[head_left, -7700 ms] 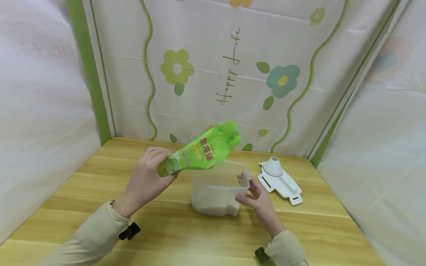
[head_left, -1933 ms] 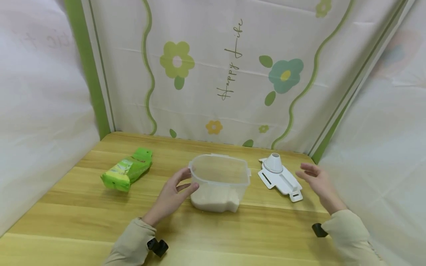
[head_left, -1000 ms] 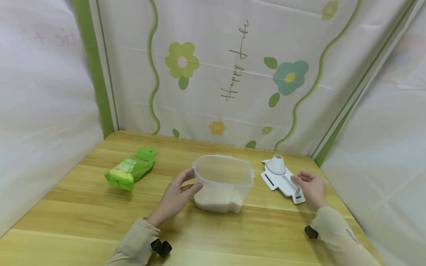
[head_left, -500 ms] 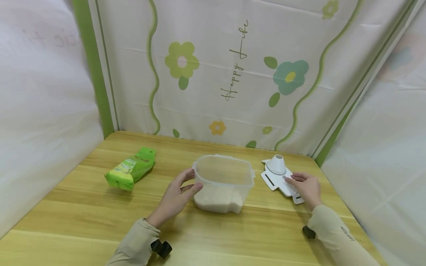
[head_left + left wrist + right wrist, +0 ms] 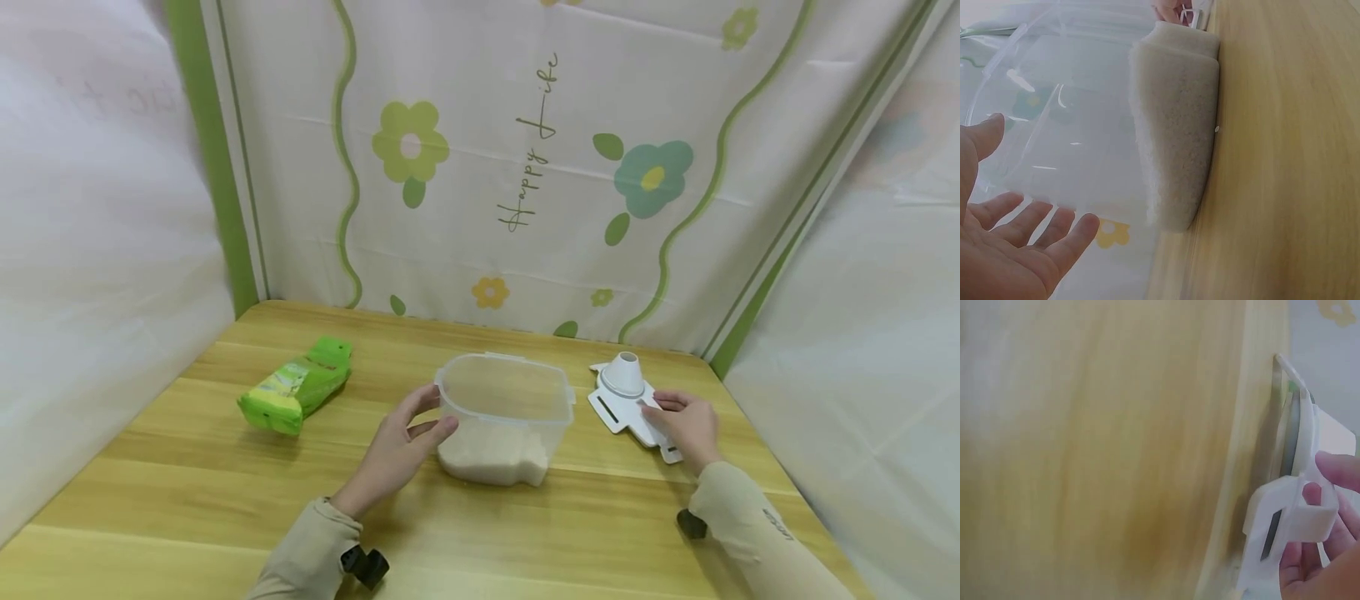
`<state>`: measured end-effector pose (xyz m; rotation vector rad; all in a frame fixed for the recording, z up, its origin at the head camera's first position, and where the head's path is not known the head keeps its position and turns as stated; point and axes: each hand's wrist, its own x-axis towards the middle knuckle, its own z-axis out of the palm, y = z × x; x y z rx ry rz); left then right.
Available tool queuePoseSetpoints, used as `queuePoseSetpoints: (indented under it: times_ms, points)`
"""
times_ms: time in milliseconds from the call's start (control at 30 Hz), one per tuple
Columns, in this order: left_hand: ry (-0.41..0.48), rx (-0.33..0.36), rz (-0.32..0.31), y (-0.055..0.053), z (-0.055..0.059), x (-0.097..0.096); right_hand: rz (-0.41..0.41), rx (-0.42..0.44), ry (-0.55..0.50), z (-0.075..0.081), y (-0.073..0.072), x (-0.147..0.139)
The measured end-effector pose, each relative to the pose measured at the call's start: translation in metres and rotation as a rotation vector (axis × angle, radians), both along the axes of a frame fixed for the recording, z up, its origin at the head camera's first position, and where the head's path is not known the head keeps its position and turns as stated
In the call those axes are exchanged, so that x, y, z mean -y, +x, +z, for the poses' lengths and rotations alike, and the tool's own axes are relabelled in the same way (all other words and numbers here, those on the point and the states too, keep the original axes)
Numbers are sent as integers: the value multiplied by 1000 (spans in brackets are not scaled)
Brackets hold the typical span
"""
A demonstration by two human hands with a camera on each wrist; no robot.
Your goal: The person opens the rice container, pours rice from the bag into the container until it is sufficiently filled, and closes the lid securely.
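Observation:
A clear plastic container [image 5: 502, 387], without a cover on it, stands mid-table with white rice [image 5: 491, 450] in its lower part. My left hand [image 5: 397, 450] lies at its left side, thumb in front and fingers spread; the left wrist view shows these fingers [image 5: 1060, 240] nearly straight against or close to the wall. At the right lies a white plastic lid [image 5: 626, 400] with a cone-shaped spout and slotted flaps. My right hand [image 5: 688, 427] pinches the lid's raised handle [image 5: 1310, 519] between thumb and fingers. Whether the lid is off the table I cannot tell.
A green printed rice bag [image 5: 300, 387] lies on the wooden table [image 5: 480, 542] at the left. Patterned curtains [image 5: 480, 167] close off the back and both sides. The right-hand curtain is near the lid.
Earlier my left hand held the green bag over the container; the bag now lies at left and that hand is at the container. My right hand left the container and took the lid's handle.

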<state>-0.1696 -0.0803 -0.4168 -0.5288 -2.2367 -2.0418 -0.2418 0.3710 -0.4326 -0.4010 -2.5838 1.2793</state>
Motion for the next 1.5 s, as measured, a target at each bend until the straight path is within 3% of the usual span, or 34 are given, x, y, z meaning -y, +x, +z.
queuePoseSetpoints:
  times_ms: [433, 700, 967, 1267, 1500]
  points:
    - [-7, 4, 8, 0, -1, 0, -74, -25, -92, 3, 1, 9]
    - [-6, -6, 3, -1, -1, 0, -75, -24, -118, 6, 1, 9]
    - [-5, 13, 7, 0, 0, 0, -97, -29, -218, 10, 0, 8]
    - [-8, 0, -3, -1, 0, 0, -123, -40, -316, 27, 6, 10]
    - [9, -10, -4, -1, -1, 0, -92, -110, -439, 44, 11, 14]
